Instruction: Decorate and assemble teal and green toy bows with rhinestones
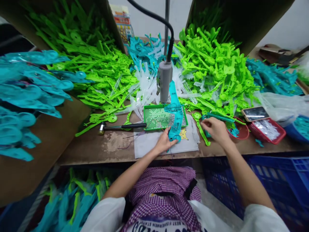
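My left hand [164, 141] grips the lower end of a blue plastic part [177, 120], which stands over the right portion of a green tray [155, 118] holding small metal pieces. To the right, my right hand [216, 129] has its fingers pinched together above a small teal container [205, 130]; whatever they hold is too small to make out. A lime-green part [201, 130] lies just left of that hand. Above the tray hangs a grey electric screwdriver [164, 82], its cable rising from the top.
Heaps of lime-green parts [214, 64] and translucent pieces [147, 85] fill the back. A hammer [120, 126] lies left of the tray. At right are a red basket [277, 137], a phone [256, 113] and a blue basin [298, 137].
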Demonstrator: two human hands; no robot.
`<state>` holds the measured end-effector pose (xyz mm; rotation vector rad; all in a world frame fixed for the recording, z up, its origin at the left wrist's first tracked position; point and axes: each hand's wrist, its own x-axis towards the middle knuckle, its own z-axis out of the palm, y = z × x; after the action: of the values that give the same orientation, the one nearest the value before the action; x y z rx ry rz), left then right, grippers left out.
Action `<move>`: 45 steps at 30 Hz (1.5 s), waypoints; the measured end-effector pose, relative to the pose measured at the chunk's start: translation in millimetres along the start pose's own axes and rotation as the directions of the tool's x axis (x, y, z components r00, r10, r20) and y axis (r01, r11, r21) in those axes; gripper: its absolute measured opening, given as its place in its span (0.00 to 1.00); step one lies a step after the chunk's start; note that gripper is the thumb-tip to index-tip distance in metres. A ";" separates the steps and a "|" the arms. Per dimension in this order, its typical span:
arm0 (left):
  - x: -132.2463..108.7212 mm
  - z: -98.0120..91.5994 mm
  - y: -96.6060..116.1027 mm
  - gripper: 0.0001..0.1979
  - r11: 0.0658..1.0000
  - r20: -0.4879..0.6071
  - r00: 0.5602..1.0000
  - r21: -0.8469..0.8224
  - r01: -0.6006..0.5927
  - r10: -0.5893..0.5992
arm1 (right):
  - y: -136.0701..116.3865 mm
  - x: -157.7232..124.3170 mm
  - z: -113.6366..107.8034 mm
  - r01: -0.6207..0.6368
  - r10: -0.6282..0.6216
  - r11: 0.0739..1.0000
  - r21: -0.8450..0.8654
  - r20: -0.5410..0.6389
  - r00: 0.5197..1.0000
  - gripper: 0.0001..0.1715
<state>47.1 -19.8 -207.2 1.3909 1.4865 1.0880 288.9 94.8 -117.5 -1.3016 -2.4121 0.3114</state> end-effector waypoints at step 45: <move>-8.2 -3.1 2.8 0.41 0.964 -0.076 0.981 0.213 -0.160 0.180 | -92.9 -35.7 76.4 0.037 0.100 0.911 0.411 -0.307 0.947 0.13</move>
<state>45.4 -28.1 -203.6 1.6565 1.6088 1.1444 203.9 13.0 -160.4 -1.1002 -1.9198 0.5395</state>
